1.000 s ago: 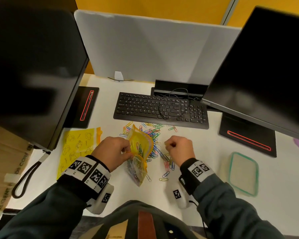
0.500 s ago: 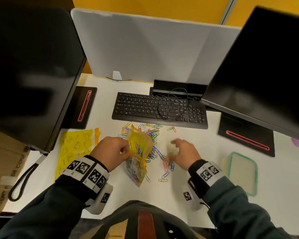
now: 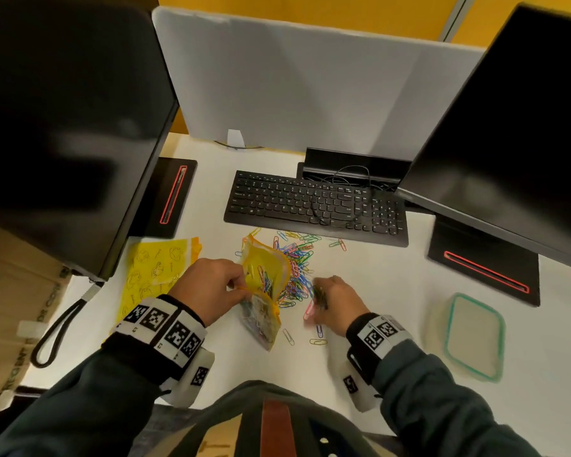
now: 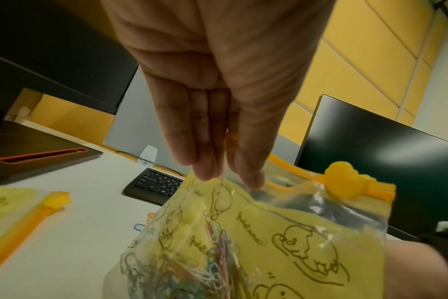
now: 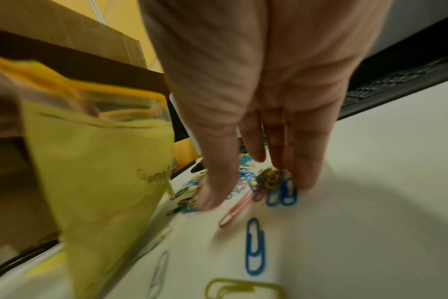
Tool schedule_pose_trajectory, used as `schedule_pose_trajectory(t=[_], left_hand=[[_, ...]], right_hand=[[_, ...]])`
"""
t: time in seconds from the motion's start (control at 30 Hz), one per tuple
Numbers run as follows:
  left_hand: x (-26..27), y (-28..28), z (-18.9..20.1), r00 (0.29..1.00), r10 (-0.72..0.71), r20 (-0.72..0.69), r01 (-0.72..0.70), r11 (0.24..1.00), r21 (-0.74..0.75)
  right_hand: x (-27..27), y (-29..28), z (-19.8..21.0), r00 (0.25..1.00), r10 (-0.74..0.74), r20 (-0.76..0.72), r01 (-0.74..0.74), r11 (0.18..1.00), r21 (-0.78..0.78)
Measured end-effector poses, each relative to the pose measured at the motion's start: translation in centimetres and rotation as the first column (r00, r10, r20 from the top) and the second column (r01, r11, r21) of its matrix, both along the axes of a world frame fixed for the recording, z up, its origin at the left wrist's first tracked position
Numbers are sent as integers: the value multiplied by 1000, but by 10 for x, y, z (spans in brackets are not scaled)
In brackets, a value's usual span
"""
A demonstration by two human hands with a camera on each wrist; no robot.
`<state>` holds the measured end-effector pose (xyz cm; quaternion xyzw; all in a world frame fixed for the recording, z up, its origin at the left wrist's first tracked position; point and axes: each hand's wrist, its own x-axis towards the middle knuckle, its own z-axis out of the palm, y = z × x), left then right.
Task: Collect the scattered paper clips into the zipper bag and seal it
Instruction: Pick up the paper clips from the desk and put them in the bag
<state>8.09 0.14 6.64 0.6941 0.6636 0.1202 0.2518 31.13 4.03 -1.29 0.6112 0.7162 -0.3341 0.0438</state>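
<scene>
The left hand [image 3: 211, 288] is pinching the yellow zipper bag [image 3: 266, 291] by its top edge, thumb on one side and fingers on the other, holding it up off the white desk [image 3: 393, 291] with the mouth gaping open. In the left wrist view the bag [image 4: 281, 232] is clear-ish yellow plastic with little cartoon doodles, an orange zip track and a chunky yellow duck-shaped slider [image 4: 343, 182] parked at the far end. A bunch of colored paper clips already sits in the bottom of it.

The right hand [image 3: 335, 300] is down on the desk just right of the bag, fingers stretched out and relaxed, not wrapped around anything. The right wrist view shows the fingertips [image 5: 304, 180] touching into the loose paper clips [image 3: 297, 258]; the frame is blurry, so whether any clip is actually trapped under them is hard to call. A few strays lie nearer the person: a pink clip [image 5: 237, 210], a blue clip [image 5: 255, 246] and a yellow-green clip [image 5: 241, 289].

The main pile sits between the bag and the black keyboard [image 3: 314, 206]. A second yellow zipper bag [image 3: 155, 268] lies flat to the left, and a green-rimmed container lid [image 3: 475, 338] lies off to the right. Dark monitors stand on both sides.
</scene>
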Motion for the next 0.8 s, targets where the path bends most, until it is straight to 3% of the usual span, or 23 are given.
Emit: schedule_pose_trajectory(t=[0.1, 0.43, 0.8], left_hand=[[-4, -2, 1, 1000, 21, -6, -21, 1000, -3], [0, -2, 2, 1000, -6, -14, 6, 1000, -5], [0, -3, 1, 1000, 13, -5, -13, 1000, -5]], right_hand=[[2, -10, 2, 982, 138, 128, -132, 990, -52], [-22, 12, -2, 996, -24, 87, 9, 985, 171], [-34, 17, 6, 977, 39, 208, -63, 992, 111]])
